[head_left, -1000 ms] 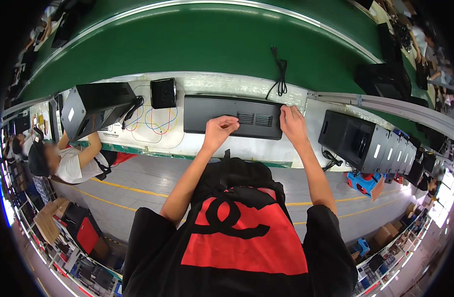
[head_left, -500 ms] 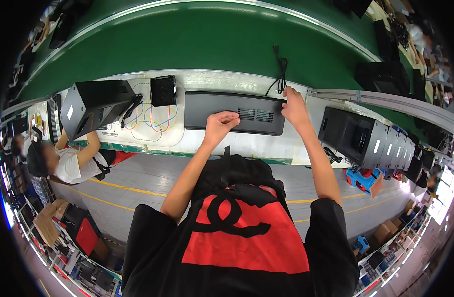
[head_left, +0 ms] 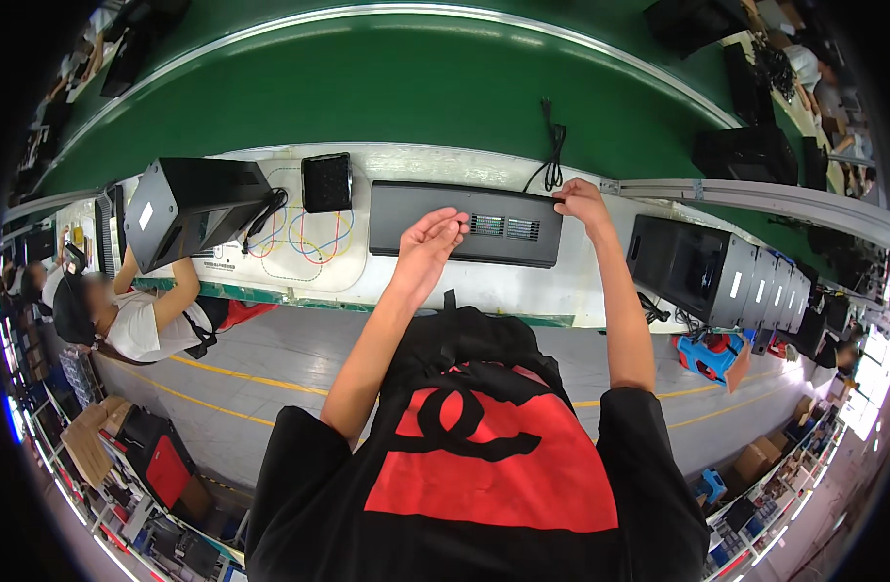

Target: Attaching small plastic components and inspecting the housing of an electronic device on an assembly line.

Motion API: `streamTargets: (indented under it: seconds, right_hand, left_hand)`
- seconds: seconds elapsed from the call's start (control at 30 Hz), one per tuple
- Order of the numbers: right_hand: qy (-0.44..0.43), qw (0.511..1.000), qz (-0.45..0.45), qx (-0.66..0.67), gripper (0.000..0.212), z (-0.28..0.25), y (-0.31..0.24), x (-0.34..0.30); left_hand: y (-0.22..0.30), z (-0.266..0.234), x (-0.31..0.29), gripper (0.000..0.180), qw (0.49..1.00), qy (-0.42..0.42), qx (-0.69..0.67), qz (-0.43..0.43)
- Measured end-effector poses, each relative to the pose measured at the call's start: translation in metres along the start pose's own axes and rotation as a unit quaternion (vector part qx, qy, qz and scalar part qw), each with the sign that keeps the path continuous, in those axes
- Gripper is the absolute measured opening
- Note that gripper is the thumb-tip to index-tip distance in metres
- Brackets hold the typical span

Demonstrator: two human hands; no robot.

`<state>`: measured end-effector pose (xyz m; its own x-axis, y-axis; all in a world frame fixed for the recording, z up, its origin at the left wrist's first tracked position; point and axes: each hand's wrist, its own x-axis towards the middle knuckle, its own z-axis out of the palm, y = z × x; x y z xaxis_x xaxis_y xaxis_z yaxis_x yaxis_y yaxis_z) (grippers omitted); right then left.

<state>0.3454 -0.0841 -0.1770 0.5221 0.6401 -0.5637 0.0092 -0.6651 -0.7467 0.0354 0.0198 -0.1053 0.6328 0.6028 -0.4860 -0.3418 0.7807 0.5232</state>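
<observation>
A long black metal case point(head_left: 391, 209) with two vent grilles lies on its side on the white worktop in front of me. My left hand point(head_left: 431, 244) hovers over its near side, left of the grilles, palm turned partly up. Its fingers are curled together, and whatever they hold is too small or hidden to make out. At the case's far right corner is my right hand point(head_left: 582, 204), thumb and fingertips pinched close to the edge. What sits between those fingertips is hidden. A black power cord point(head_left: 553, 155) runs from behind the case onto the green belt.
A black tray point(head_left: 326, 184) stands on a printed mat point(head_left: 353, 254) left of the case. Further left is an upright black case point(head_left: 197, 209) with a person behind it. Several black cases point(head_left: 682, 260) stand in a row on the right. A metal rail point(head_left: 736, 188) borders the green belt point(head_left: 416, 87).
My left hand has turned more palm up and lifted slightly off the case. My right hand has drawn down and lower at the corner. The view has shifted a little.
</observation>
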Motion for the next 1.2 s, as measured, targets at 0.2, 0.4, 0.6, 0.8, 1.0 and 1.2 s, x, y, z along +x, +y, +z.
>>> streamTargets:
  seconds: [0.2, 0.4, 0.6, 0.8, 1.0, 1.2]
  right_hand:
    - [0.151, 0.970, -0.185, 0.043, 0.025, 0.039, -0.063, -0.093]
    - [0.020, 0.874, -0.476, 0.096, 0.023, 0.080, -0.191, -0.217]
    - [0.042, 0.819, -0.566, -0.080, 0.024, 0.087, -0.207, -0.216]
    - [0.075, 0.801, -0.572, -0.157, 0.025, 0.103, -0.180, -0.202]
    - [0.087, 0.884, -0.448, -0.100, 0.021, 0.123, -0.118, -0.139]
    - [0.083, 0.892, -0.417, -0.153, 0.018, 0.138, -0.072, -0.053]
  left_hand:
    - [0.049, 0.047, -0.054, 0.019, 0.990, -0.126, -0.030, 0.062]
    - [0.066, 0.056, -0.069, 0.025, 0.975, -0.179, -0.022, 0.132]
    - [0.075, 0.065, -0.074, 0.024, 0.983, -0.098, 0.098, 0.121]
    - [0.061, 0.042, -0.064, 0.024, 0.983, -0.061, 0.150, 0.085]
    - [0.028, -0.002, -0.024, 0.025, 0.981, -0.006, 0.190, 0.041]
    - [0.007, -0.062, 0.011, 0.018, 0.859, 0.079, 0.487, 0.140]
